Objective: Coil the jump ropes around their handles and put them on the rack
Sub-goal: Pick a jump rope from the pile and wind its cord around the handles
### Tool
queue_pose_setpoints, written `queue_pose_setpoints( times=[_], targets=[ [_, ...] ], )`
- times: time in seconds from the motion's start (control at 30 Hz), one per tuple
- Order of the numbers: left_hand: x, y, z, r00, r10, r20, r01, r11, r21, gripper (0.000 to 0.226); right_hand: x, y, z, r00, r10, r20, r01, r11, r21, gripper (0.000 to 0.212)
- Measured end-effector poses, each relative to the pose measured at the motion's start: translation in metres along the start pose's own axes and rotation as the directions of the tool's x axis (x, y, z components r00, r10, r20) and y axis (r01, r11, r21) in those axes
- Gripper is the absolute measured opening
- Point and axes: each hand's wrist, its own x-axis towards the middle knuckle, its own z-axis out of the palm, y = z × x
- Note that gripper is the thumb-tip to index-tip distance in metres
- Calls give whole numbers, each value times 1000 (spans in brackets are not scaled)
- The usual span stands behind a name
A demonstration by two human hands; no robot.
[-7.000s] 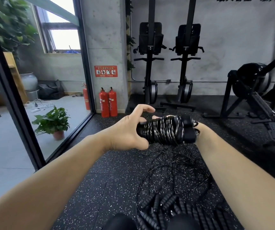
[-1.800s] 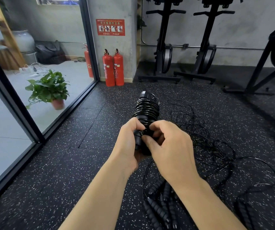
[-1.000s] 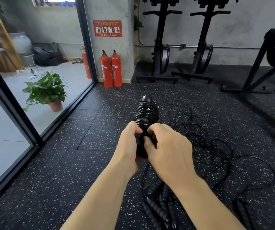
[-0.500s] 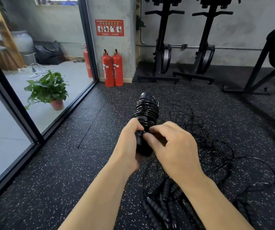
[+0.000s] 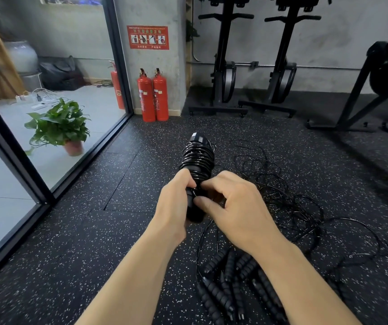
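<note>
**Both hands on the coiled jump rope**

At mid-frame the left hand (image 5: 173,202) grips the lower end of the coiled jump rope (image 5: 196,160), its fingers wrapped round the handles. The right hand (image 5: 232,207) pinches at the same spot, thumb and forefinger closed on the bundle. The bundle points up and away. Loose ropes (image 5: 289,202) tangle on the speckled floor (image 5: 99,231) at right, spare handles (image 5: 225,285) piled at lower centre.

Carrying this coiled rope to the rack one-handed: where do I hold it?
Wrap the bare handle ends below the coils, coming from the left side, where the left hand grips now. Likely safest: the stub is narrow, and squeezing the glossy wraps could shift them.
</note>
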Motion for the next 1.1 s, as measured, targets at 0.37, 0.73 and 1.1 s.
queue_pose_setpoints(
  times=[0.37, 0.73, 1.1],
  targets=[
    [4, -4, 4, 996, -54, 74, 58, 996, -61, 55, -8, -12, 15, 968, -10, -249, -50, 972, -230, 12],
    [2, -2, -1, 996, -50, 76, 50, 999, -4, 12, -6, -20, 25, 970, 13, -241, -92, 942, -321, 17],
    [-1, -1, -10, 987, -62, 146, 68, 997, -34, 22, 6, -6, 0, 989, 141, 42, -145, 981, 129, 9]
  ],
)
